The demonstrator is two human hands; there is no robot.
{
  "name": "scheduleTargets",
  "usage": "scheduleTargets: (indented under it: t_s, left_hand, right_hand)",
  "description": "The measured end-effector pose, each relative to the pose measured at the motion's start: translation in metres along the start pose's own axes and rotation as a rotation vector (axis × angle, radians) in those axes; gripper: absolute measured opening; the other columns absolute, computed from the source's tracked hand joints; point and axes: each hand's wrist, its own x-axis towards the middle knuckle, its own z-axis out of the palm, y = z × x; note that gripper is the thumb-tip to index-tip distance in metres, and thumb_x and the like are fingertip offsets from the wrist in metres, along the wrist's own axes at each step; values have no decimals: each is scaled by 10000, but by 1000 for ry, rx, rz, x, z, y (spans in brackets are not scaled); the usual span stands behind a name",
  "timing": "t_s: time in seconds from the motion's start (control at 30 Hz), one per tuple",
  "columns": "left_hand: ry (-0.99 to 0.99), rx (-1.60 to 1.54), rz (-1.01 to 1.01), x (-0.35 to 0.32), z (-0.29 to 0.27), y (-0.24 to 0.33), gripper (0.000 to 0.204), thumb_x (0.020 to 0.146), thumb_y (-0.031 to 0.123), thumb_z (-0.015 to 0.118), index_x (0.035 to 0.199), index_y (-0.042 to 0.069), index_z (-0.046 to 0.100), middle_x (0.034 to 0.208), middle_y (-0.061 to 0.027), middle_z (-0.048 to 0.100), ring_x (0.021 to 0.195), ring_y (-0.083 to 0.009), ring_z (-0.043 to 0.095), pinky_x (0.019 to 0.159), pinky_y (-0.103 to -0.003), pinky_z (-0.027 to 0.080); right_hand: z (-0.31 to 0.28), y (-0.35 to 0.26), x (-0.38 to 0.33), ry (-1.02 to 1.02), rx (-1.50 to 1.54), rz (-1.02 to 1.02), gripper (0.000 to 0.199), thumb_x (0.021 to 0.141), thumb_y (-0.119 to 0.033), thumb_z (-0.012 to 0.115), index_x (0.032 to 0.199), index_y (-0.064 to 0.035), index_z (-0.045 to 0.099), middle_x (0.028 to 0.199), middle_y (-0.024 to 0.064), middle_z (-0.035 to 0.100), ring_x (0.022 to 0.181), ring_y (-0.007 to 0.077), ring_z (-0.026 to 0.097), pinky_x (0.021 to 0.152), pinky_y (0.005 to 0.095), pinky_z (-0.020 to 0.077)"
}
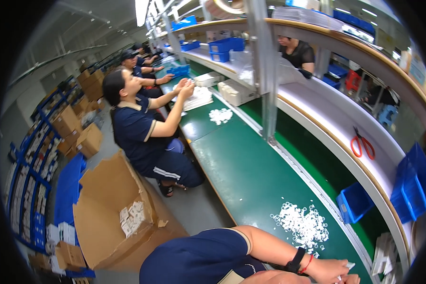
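At the lower right edge, my left hand, with a black wristband and a red string at the wrist, is closed around a small white piece that pokes out past the fingers. Right beside it, only a bit of my right hand shows; its fingers look bent in, and the frame's edge cuts off the rest. Just beyond my hands, a loose heap of small white ring-shaped parts lies on the green worktable.
Alongside the table runs a shelf with red-handled scissors and a blue bin. Another blue bin hangs lower. Left of me stands a big open carton. A seated co-worker handles white parts farther along; several more people sit beyond.
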Motion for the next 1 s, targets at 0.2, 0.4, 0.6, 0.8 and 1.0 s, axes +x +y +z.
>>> scheduleTargets:
  t_s: [0.2,0.4,0.6,0.8,1.0]
  left_hand:
    - [7,-148,-258,-17,-2,-12,225,797,100,648,961,-14,545,1046,-181,446,918,-373,525,786,-431,448]
    - [124,-225,-301,-24,1,-12,109,849,84,611,870,13,531,989,-148,425,888,-337,507,754,-412,432]
    - [266,-316,-183,-33,37,-35,65,845,53,569,907,33,560,995,-132,435,929,-317,486,801,-373,427]
    - [309,-270,-252,-29,34,-21,50,847,31,529,849,19,481,944,-141,400,878,-317,472,746,-394,409]
    - [332,-233,-316,-40,15,-20,151,874,96,560,975,13,486,1012,-163,443,933,-352,485,807,-395,424]
  right_hand:
    - [10,-31,12,278,14,24,90,806,-135,635,827,-47,629,852,161,589,829,386,519,739,477,408]
    - [14,-39,13,337,81,44,111,847,-148,586,856,-46,628,910,163,586,877,382,509,773,467,403]
    - [53,-2,3,418,117,11,164,849,-240,624,835,-77,636,887,137,590,869,360,528,781,443,414]
    - [57,0,5,540,241,-18,112,854,-154,629,814,-50,630,864,113,575,835,286,533,757,389,430]
    - [50,-27,14,655,969,259,99,900,-93,564,856,-7,549,919,49,488,832,168,495,757,307,419]
